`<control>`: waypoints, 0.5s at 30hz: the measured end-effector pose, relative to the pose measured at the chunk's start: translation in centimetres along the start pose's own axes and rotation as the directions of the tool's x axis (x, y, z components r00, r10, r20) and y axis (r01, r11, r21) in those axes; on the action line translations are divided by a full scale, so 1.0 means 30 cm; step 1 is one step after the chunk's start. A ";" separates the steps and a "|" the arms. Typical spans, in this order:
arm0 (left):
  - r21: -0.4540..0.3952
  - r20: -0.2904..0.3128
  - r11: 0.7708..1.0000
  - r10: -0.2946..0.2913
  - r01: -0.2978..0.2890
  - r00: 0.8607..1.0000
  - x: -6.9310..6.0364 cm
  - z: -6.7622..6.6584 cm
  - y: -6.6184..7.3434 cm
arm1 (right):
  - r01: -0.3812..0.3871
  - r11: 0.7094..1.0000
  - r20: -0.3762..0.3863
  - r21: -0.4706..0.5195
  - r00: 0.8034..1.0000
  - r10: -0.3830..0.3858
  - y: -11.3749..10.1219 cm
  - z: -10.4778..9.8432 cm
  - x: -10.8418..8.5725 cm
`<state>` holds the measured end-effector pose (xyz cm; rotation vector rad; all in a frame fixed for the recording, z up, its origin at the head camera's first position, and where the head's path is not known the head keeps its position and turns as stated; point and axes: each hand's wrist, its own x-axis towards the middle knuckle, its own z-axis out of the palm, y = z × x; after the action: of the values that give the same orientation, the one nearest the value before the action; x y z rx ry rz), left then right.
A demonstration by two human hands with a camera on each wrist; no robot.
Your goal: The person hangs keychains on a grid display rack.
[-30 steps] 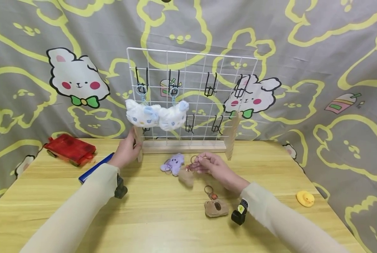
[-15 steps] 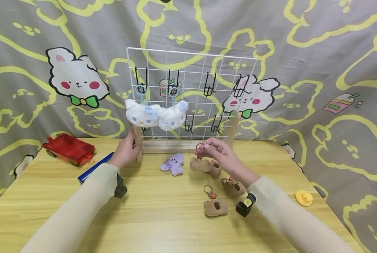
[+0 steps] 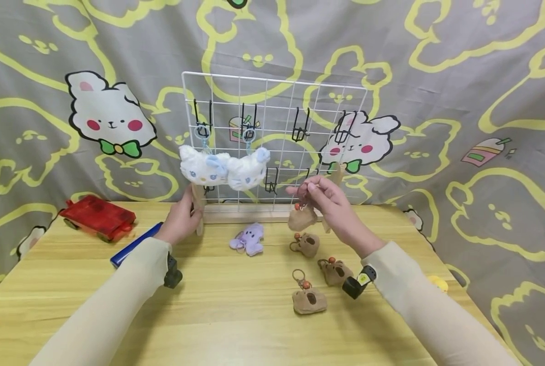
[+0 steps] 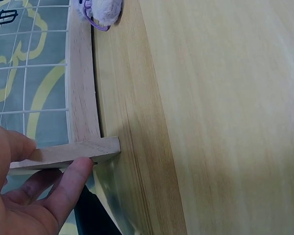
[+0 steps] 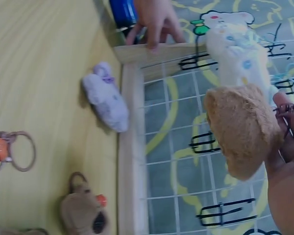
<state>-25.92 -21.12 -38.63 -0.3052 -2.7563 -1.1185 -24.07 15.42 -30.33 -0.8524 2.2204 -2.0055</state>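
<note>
My left hand (image 3: 181, 218) grips the wooden side foot (image 4: 63, 152) of a white wire grid rack (image 3: 272, 80), thumb and fingers on opposite faces. Up in front of the rack's lower right part, my right hand (image 3: 334, 208) pinches the ring end of a brown plush keychain (image 5: 242, 129), which hangs below the fingers. Two white plush cat-head keychains (image 3: 203, 166) hang by blue rings from the rack's upper left hooks. Below the right hand lie several more brown plush keychains (image 3: 310, 301) with orange beads. A purple plush keychain (image 3: 249, 239) rests before the rack's base.
Black hooks (image 3: 301, 133) stick out of the grid at two levels. A red toy cart (image 3: 99, 217) and a blue flat object (image 3: 135, 245) sit left of the rack. At the right, a yellow rubber duck (image 3: 438, 283) is partly hidden by the sleeve. A patterned curtain stands behind.
My right hand has risen and moved right with the brown plush keychain, from the tabletop to before the grid. Brown keychains under that arm have come into sight. The left hand stays put.
</note>
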 end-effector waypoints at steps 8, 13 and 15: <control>0.000 0.000 1.000 -0.006 0.006 1.000 0.004 0.003 0.000 | 0.000 0.998 -0.091 0.068 0.996 0.007 -0.074 -0.009 0.048; -0.002 -0.001 1.000 -0.009 0.009 1.000 0.003 0.002 -0.003 | -0.003 0.991 -0.130 0.131 0.991 0.020 -0.105 -0.010 0.087; -0.002 -0.002 1.000 -0.009 0.009 1.000 0.003 0.002 -0.004 | 0.009 0.989 -0.147 0.147 0.989 0.013 -0.118 -0.010 0.103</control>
<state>-26.03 -21.16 -38.73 -0.2917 -2.7580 -1.1236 -25.50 14.36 -25.96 -0.7083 2.1073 -2.2668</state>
